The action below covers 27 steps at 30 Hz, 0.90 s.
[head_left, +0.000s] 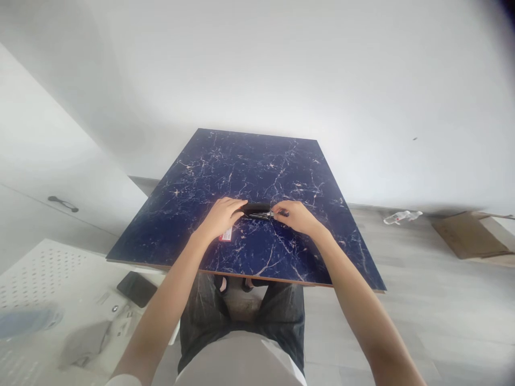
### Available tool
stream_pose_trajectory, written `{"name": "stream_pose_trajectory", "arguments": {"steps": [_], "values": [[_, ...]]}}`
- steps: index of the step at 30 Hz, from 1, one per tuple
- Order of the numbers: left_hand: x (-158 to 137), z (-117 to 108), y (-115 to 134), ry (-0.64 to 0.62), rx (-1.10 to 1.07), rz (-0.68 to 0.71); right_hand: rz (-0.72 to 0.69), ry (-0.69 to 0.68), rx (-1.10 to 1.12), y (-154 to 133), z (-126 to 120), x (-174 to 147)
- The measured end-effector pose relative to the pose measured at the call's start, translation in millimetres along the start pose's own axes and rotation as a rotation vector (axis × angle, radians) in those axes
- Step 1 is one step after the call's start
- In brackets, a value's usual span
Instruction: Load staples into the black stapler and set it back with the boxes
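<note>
A long black case (258, 206) lies near the middle of a dark blue marble-patterned tabletop (257, 166). My left hand (220, 215) grips the case at its left end, thumb and fingers bent around it. At the opposite end, my right hand (296, 217) pinches a thin silver metal tool (260, 215), whose dark end shows by the fingers. The tool lies along the front of the case; its exact kind is too small to make out. Partly under my left wrist is a red and white card (226, 234).
To the left, a white perforated surface (48, 273) holds a black phone (137, 288) and a grey item (86, 343). A white cabinet with a dark handle (63, 203) stands beyond. On the right floor lie a clear bottle (402, 216) and a cardboard box (470, 234).
</note>
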<state>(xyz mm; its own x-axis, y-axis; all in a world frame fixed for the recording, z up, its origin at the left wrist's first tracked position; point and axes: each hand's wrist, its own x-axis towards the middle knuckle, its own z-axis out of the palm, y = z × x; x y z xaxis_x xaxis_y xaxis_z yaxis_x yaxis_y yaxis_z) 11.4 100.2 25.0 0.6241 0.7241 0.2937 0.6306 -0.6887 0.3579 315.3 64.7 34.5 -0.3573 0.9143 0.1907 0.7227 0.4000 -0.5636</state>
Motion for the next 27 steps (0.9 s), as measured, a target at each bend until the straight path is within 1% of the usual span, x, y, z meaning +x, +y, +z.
{"name": "stream_pose_trajectory", "arguments": {"steps": [2,5,7,9,12,16,21,27], "values": [[-0.4,-0.3,0.2,0.002,-0.014,-0.006,0.062,0.11,0.019,0.6,5.5,-12.1],[-1.4,0.8,-2.0,-0.004,-0.021,-0.049,0.292,0.325,0.086,-1.3,18.4,-32.3],[-1.5,2.5,-5.1,-0.017,-0.008,-0.097,0.431,0.404,0.153,-6.4,28.5,-42.3],[-0.9,4.3,-8.4,-0.034,0.008,-0.144,0.488,0.432,0.214,-14.9,37.9,-46.7],[0.6,5.4,-11.0,-0.053,0.014,-0.201,0.487,0.443,0.239,-30.3,47.7,-44.1],[2.4,3.7,-9.8,-0.071,-0.019,-0.226,0.479,0.434,0.159,-43.4,52.9,-35.4],[6.3,1.1,-9.6,-0.078,-0.046,-0.218,0.424,0.389,0.107,-48.5,59.2,-27.6],[11.3,-3.5,-5.1,-0.067,-0.065,-0.217,0.379,0.402,0.05,-52.0,65.9,-20.8]]}}
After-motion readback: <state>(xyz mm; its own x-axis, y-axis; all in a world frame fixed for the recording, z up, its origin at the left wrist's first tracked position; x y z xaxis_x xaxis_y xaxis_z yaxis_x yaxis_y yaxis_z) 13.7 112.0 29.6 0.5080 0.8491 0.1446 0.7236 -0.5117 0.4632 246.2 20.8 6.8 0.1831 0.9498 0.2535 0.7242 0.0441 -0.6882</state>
